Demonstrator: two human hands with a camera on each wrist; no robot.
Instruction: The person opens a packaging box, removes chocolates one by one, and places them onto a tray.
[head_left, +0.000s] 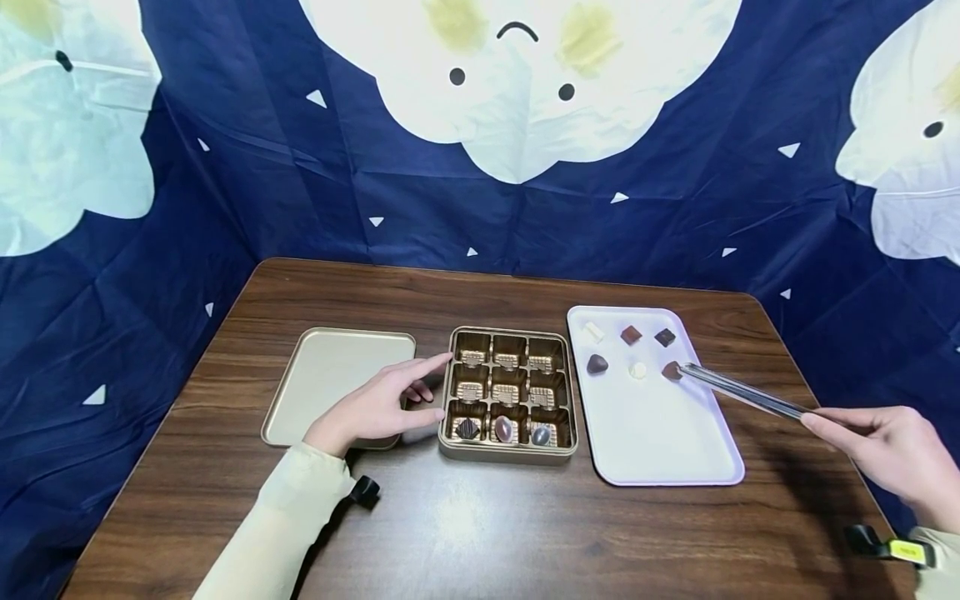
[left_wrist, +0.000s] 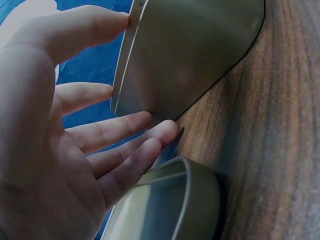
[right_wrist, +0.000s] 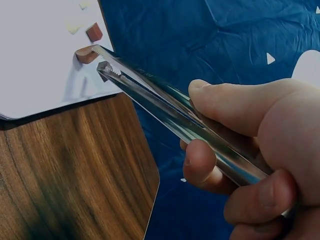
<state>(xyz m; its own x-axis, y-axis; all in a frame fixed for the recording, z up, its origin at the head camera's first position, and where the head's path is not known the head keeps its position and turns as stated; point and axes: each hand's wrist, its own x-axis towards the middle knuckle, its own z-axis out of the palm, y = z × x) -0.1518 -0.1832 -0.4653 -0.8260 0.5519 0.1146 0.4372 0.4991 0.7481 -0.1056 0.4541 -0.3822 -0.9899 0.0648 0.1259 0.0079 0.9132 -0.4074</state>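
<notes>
The right hand [head_left: 888, 454] curls its fingers and thumb around the handle end of metal tongs [head_left: 742, 393]. The right wrist view shows what the head view cannot: the toothed tips are slightly apart, one on either side of a brown chocolate [right_wrist: 87, 54] without pinching it. That chocolate [head_left: 671, 371] lies on the white tray [head_left: 660, 442], beyond the hand, at the tongs' far end. Five more chocolates lie just past it on the tray.

The left hand [head_left: 375, 404] rests on the bench [head_left: 480, 533] with fingers straight and relaxed, holding nothing. The left wrist view shows the fingertips [left_wrist: 167, 132] touching the wall of the gold chocolate box [left_wrist: 190, 60]; the head view alone shows its compartments, the three nearest filled. The gold lid [head_left: 330, 379] lies under the palm.
</notes>
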